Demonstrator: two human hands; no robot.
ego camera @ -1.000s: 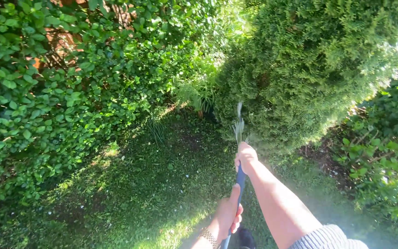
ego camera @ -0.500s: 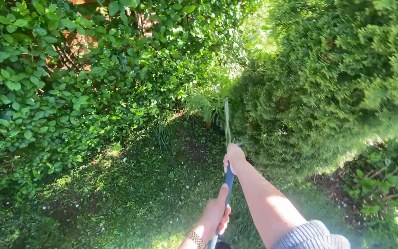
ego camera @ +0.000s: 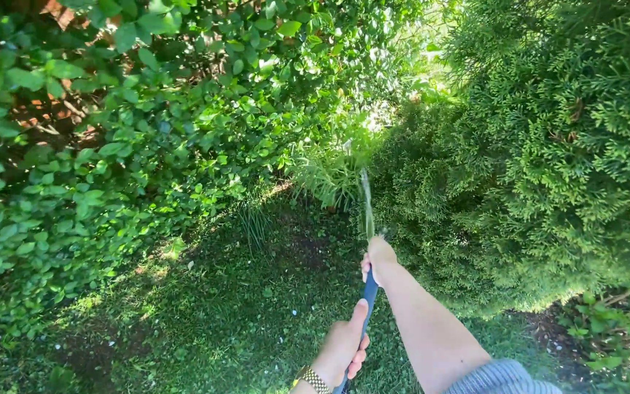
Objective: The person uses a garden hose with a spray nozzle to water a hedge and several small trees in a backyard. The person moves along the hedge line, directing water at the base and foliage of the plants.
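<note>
Swung leftward, the slim blue hose (ego camera: 368, 292) stays clenched by both hands' fingers (ego camera: 359, 355).

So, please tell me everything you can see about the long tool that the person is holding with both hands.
The long tool has a dark blue handle and a thin pale part at its far end, blurred, so its kind is unclear. It points away from the person, toward the tuft of tall grass between the bushes. The right hand grips it further out; the left hand grips it nearer the body. Its near end is out of view.
</note>
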